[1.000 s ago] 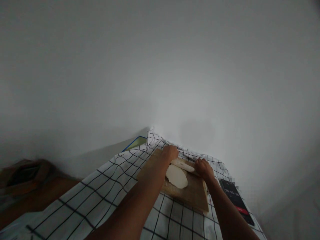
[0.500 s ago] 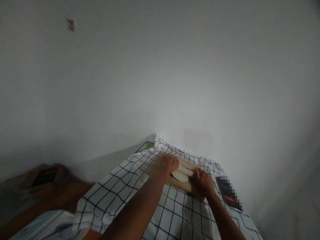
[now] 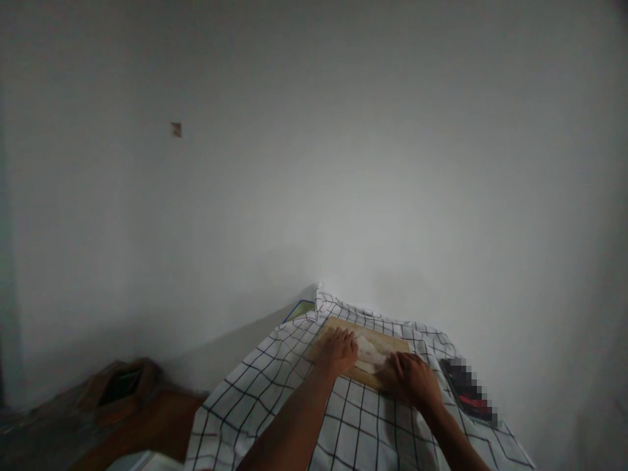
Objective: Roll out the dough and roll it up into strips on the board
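Note:
My left hand (image 3: 339, 352) is closed over the left end of a pale rolling pin (image 3: 369, 356), and my right hand (image 3: 415, 378) grips its other end. The pin is blurred and hard to tell apart from the flattened pale dough (image 3: 367, 345) beneath it. Both lie on a wooden board (image 3: 387, 339), whose right and near parts are partly covered by my hands. The ends of the pin are hidden under my fingers.
A white cloth with a dark grid (image 3: 275, 366) covers the table under the board. At the right edge lies a dark, flat, pixelated object (image 3: 468, 392). A blue-rimmed green thing (image 3: 299, 309) shows behind the far left corner. A brown box-like object (image 3: 120, 389) stands lower left.
My head view has tilted up, so the table sits lower and slightly right. The rolling pin has moved from the dough's far edge toward me, over the dough, with both hands still on it.

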`<state>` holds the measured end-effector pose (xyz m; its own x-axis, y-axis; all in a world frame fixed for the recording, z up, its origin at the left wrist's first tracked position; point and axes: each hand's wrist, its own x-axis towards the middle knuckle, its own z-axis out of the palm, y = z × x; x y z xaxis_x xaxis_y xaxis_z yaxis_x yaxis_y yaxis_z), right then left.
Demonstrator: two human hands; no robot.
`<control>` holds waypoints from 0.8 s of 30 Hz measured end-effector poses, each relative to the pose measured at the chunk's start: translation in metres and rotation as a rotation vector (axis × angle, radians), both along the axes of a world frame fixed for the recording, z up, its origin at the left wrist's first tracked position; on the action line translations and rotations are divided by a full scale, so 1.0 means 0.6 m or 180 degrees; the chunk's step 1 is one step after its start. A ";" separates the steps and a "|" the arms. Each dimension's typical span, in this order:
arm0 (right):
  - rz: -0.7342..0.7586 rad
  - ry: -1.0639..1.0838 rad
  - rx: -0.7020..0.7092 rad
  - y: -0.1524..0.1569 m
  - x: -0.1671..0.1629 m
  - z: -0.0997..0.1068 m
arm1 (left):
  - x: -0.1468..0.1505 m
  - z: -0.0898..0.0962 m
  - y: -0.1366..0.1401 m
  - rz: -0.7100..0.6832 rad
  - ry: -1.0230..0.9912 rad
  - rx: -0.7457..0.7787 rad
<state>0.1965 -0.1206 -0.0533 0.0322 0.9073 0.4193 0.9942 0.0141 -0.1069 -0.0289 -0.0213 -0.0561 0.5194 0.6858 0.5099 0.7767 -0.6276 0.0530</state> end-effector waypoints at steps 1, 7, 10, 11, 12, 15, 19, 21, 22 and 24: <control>-0.0113 0.0004 0.0023 0.005 -0.002 0.005 | 0.004 0.001 0.007 -0.0001 0.0031 -0.0054; -0.0641 0.0010 -0.0105 0.053 0.019 0.007 | 0.037 0.004 0.072 0.0261 0.0003 -0.0457; -0.0677 0.0084 -0.0362 0.085 0.043 -0.006 | 0.059 0.001 0.110 0.0540 -0.0097 -0.0843; -0.0635 0.0114 -0.0404 0.097 0.051 -0.011 | 0.067 0.000 0.122 0.0606 -0.0126 -0.0978; -0.0590 0.0153 -0.0429 0.109 0.060 -0.016 | 0.075 0.000 0.134 0.0651 -0.0153 -0.1105; -0.0522 0.0307 -0.0450 0.145 0.084 -0.032 | 0.098 0.002 0.168 0.0689 -0.0208 -0.1317; -0.0427 0.0385 -0.0380 0.183 0.111 -0.049 | 0.121 0.007 0.202 0.0739 -0.0249 -0.1295; -0.0456 0.0373 -0.0332 0.197 0.120 -0.053 | 0.127 0.010 0.212 0.0736 -0.0287 -0.1248; -0.0467 0.0368 -0.0334 0.202 0.123 -0.053 | 0.128 0.011 0.215 0.0719 -0.0308 -0.1207; -0.0416 0.0361 -0.0403 0.207 0.125 -0.049 | 0.129 0.013 0.216 0.0671 -0.0324 -0.1133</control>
